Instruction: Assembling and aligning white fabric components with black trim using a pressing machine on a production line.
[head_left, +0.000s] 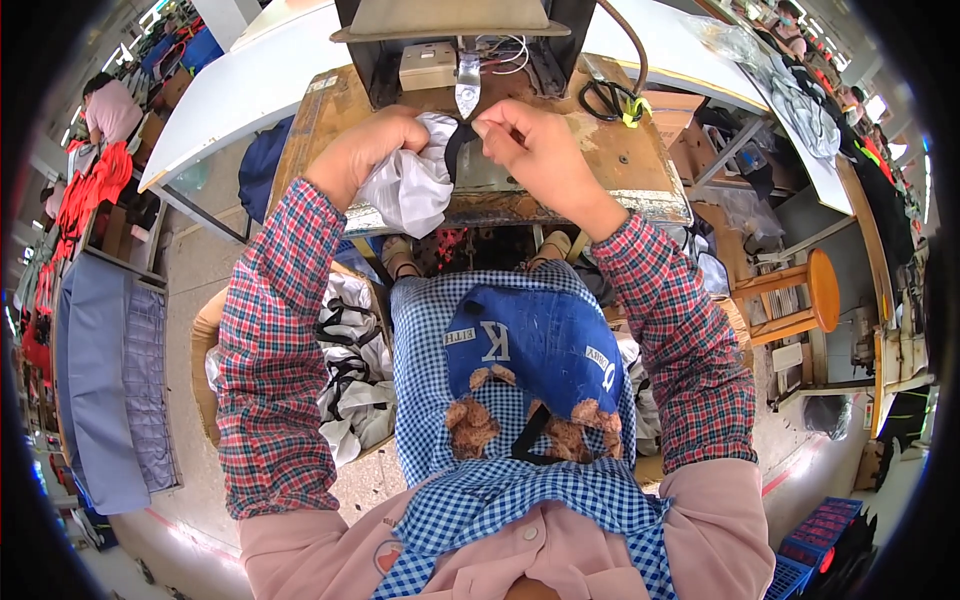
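You have a single view, worn on your head and looking steeply down over your own chest and lap. It sits close to your body: your plaid-sleeved forearms rise from the lower edge and meet near the upper middle, at the worn wooden table [620, 160] just beyond your knees. The fisheye lens bends straight edges toward the dark round rim, so the long white table [250, 85] and the round wooden stool [822, 290] curve at the sides. No second view shares this scene.
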